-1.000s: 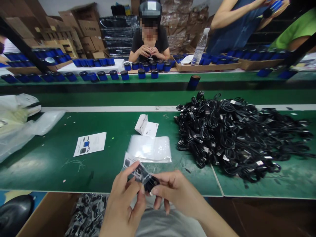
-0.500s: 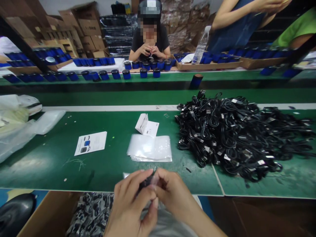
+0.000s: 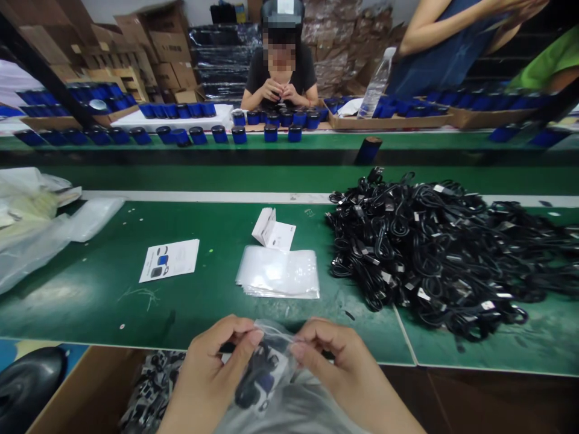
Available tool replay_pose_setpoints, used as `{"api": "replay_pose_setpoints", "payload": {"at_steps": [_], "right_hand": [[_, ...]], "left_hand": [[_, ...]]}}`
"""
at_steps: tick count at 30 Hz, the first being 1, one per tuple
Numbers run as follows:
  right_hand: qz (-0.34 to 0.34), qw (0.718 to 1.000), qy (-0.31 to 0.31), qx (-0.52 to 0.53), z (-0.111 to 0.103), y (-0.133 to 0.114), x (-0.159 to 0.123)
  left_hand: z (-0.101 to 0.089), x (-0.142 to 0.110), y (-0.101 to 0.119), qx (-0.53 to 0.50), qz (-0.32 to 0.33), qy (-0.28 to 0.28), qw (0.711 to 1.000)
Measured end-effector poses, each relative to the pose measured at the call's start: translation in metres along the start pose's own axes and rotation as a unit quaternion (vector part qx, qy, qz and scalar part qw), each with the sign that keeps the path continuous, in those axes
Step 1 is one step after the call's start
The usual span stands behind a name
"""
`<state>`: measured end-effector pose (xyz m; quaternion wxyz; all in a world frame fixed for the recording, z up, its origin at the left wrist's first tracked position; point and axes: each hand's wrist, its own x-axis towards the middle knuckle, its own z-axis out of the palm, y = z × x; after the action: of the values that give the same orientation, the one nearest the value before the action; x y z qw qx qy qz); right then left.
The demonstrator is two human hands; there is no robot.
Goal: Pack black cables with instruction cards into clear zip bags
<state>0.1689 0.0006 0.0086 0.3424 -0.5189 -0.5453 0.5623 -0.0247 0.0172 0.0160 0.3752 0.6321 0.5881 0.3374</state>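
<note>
Between my two hands hangs a clear plastic bag (image 3: 277, 337), with a printed leaflet and a black cable (image 3: 253, 380) visible inside it. My left hand (image 3: 221, 355) pinches the bag's top edge between thumb and fingers. On the other side of that edge, my right hand (image 3: 335, 355) pinches the bag too. Just beyond my hands lies a stack of flat clear bags (image 3: 280, 272). Folded leaflets (image 3: 274, 229) stand partly open behind the stack. To the right spreads a large pile of black cables (image 3: 416, 241).
A stack of printed leaflets (image 3: 169, 260) lies left on the green table (image 3: 203, 313). Below the edge, a carton (image 3: 67, 386) holds filled bags (image 3: 154, 386). Plastic sacking (image 3: 40, 235) sits far left. Blue jars (image 3: 239, 134) line the far shelf, where a person (image 3: 280, 78) works.
The cable went down into the clear bag, and my hands moved from working close together to holding the bag's top edge apart. The view shifted slightly.
</note>
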Motion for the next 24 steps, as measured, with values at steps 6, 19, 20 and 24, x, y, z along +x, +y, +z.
{"api": "replay_pose_setpoints", "payload": {"at_steps": [6, 19, 20, 24], "right_hand": [[-0.043, 0.998, 0.030, -0.038, -0.003, -0.007, 0.001], [-0.088, 0.992, 0.010, -0.095, 0.000, -0.005, 0.004], [-0.095, 0.990, 0.017, -0.103, 0.002, -0.004, 0.004], [-0.133, 0.981, 0.033, -0.137, 0.011, -0.006, 0.002]], "left_hand": [[-0.001, 0.002, 0.000, -0.009, 0.067, -0.028, 0.997], [-0.004, -0.001, -0.007, 0.048, 0.050, -0.129, 0.989], [-0.003, -0.002, -0.007, 0.045, 0.045, -0.124, 0.990], [-0.002, -0.004, -0.006, 0.027, 0.051, -0.114, 0.992]]}}
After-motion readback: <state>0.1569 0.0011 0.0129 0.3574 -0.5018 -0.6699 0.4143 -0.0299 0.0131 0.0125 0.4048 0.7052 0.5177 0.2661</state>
